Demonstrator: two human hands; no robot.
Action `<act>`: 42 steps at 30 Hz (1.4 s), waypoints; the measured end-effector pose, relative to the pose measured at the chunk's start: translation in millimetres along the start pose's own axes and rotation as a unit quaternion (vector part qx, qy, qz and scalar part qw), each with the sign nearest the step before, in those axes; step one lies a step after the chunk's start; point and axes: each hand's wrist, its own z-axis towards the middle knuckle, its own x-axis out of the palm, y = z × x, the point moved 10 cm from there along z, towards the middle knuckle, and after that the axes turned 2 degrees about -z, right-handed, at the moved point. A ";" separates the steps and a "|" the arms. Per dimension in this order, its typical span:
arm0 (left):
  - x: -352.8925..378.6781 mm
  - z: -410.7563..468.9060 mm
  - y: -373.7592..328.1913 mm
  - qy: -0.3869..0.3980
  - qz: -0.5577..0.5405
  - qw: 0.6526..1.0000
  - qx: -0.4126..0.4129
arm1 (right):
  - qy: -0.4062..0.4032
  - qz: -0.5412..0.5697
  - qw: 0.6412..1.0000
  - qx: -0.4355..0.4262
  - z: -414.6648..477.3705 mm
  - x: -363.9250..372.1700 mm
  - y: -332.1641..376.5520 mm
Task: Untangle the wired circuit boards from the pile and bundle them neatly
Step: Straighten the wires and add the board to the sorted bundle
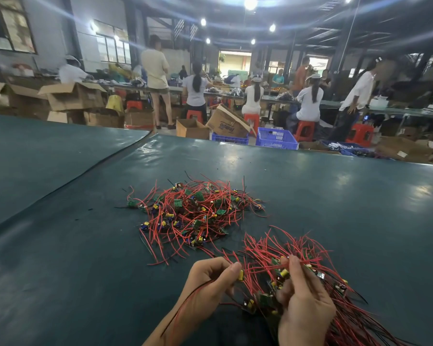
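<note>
Red-wired bundle [283,272] gripped by R hand [306,304]; L hand [210,283] pinches one board [240,274]; pile [193,211] beyond.

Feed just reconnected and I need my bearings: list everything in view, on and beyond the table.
Tangled pile of red-wired green circuit boards: one, red and green, mat centre.
Gathered bundle of red-wired circuit boards: one, red and green, lower right, in both hands.
Dark green table mat: two overlapping sheets, covering the table.
Blue plastic crates: at least two, floor beyond the far edge.
Brown cardboard boxes: several, floor beyond, mostly left.
Red plastic stools: several, at far benches.
People: several, at far benches.
Left hand: pinching wires at the bundle's left edge.
Right hand: gripping the bundle.
</note>
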 end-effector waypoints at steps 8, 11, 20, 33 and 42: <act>-13.7 2.4 1.2 -0.042 -0.072 0.996 -0.022 | 0.005 0.026 1.000 -0.001 -3.5 2.0 4.2; -16.3 1.6 1.8 -0.054 -0.087 0.995 -0.020 | 0.026 0.014 0.999 0.017 -2.8 5.5 -2.6; 8.4 -3.1 -0.6 0.033 -0.034 0.999 -0.012 | 0.213 -0.167 0.963 -0.013 -33.2 44.6 -27.7; -21.2 1.5 -2.7 -0.046 -0.030 0.998 -0.021 | 0.110 -0.034 0.992 0.045 0.4 14.3 -12.1; -25.2 -0.2 16.2 -0.079 -0.157 0.977 -0.116 | 0.145 -0.019 0.989 0.011 -9.1 24.8 -2.8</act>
